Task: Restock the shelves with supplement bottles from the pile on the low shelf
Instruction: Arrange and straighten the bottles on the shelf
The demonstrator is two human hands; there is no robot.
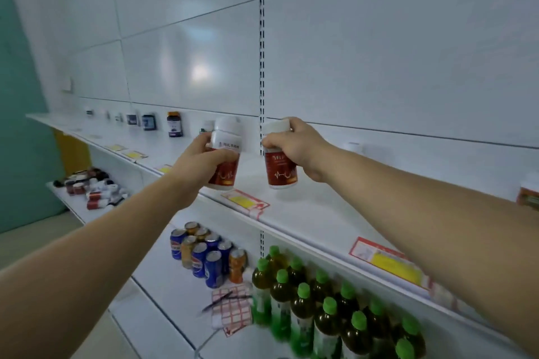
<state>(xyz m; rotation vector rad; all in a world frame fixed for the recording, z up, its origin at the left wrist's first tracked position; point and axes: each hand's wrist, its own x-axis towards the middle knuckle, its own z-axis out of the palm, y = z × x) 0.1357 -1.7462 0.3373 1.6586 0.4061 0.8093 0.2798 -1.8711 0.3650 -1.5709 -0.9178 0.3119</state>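
Observation:
My left hand point(201, 162) grips a white-capped bottle with a red and white label point(226, 151), held upright just above the front of the upper white shelf point(306, 213). My right hand point(300, 146) grips a second bottle of the same kind point(280, 167) by its cap end, also over that shelf. A little gap separates the two bottles. The pile of supplement bottles point(93, 186) lies on the low shelf at the far left.
Several dark and white bottles point(175, 124) stand along the back of the upper shelf, and one more point(529, 194) sits at the right edge. Below are soda cans point(207, 253), green-capped drink bottles point(329, 306), a sheet of price stickers with a pen point(230, 304), and shelf-edge price tags point(246, 201).

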